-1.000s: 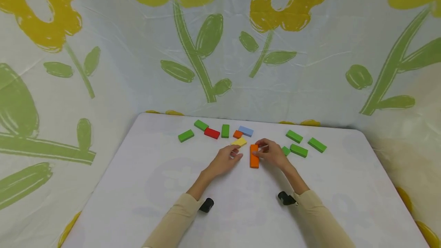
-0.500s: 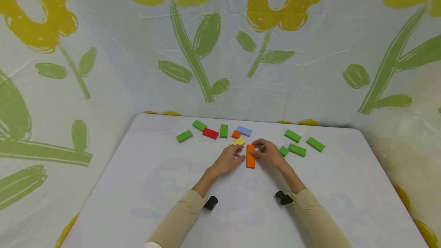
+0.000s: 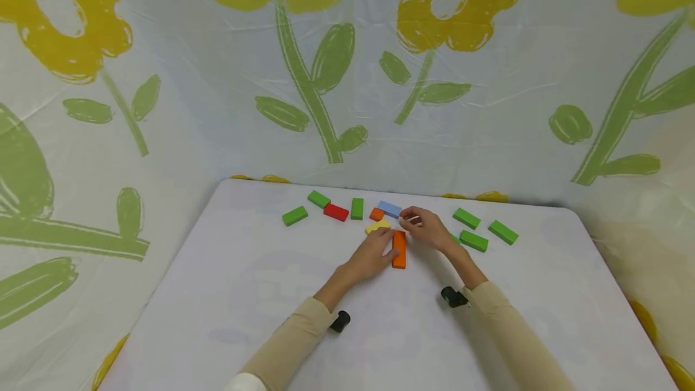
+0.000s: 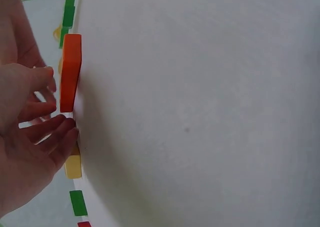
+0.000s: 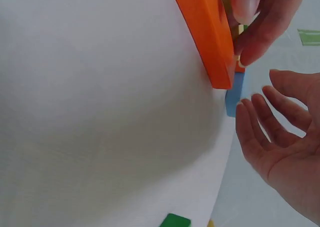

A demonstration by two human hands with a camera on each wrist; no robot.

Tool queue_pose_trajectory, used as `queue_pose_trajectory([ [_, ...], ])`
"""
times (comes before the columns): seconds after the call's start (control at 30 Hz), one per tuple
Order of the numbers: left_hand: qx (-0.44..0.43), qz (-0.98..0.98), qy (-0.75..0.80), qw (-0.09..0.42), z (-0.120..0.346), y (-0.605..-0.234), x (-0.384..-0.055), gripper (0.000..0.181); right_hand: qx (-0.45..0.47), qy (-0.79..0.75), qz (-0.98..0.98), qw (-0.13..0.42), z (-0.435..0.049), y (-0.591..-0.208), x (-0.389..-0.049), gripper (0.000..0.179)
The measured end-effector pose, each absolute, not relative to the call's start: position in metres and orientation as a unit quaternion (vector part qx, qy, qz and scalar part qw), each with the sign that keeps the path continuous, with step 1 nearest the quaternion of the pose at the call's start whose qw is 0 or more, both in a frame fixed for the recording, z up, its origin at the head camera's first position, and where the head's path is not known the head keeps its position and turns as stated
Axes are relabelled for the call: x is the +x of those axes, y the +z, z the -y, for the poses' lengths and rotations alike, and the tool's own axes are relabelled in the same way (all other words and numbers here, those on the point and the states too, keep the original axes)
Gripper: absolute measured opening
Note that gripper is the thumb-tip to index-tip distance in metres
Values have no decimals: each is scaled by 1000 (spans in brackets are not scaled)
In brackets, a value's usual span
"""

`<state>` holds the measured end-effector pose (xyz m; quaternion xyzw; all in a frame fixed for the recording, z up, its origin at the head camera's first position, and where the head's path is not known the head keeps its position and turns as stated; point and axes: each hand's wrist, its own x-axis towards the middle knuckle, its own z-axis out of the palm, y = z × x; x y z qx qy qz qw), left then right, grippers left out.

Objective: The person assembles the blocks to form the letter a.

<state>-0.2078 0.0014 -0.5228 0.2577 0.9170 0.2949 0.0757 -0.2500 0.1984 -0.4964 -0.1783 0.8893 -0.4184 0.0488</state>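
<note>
Orange block (image 3: 400, 248) attended by my left hand (image 3: 371, 255); my right hand (image 3: 428, 228) stands clear.
Block located mid-surface (image 3: 402, 343), nearer me than the yellow block (image 3: 376, 226) and a little to its right (flat or tilted, I cannot tell). Left thumb and fingers are at its left edge, presumably to steady it; whether they pinch or merely touch is not established. Right hand: fingers loosely parted, holding nothing, near the far end, likely kept off to avoid nudging it. The blue block (image 3: 389, 209) and red block (image 3: 336, 212) lie farther back, which I judge leaves working room. Against half a second ago: my right hand, then on the orange block, is off it; my left, then just beside, has reached its edge.
</note>
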Motion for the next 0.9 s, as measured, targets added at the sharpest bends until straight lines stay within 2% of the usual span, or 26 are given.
queue_pose_trajectory([
  [0.3, 294, -928, 219, 66, -6, -523, -208, 54, -290, -374, -879, 58, -183, -486, -279, 32],
  [0.5, 286, -933, 206, 77, -6, -524, -209, 57, -344, -359, -864, 80, -170, -482, -292, 33],
  [0.8, 268, -928, 240, 95, -2, -524, -211, 62, -346, -279, -887, 126, -160, -491, -304, 35],
  [0.9, 265, -928, 245, 92, -2, -524, -211, 61, -355, -267, -887, 126, -160, -494, -307, 34],
])
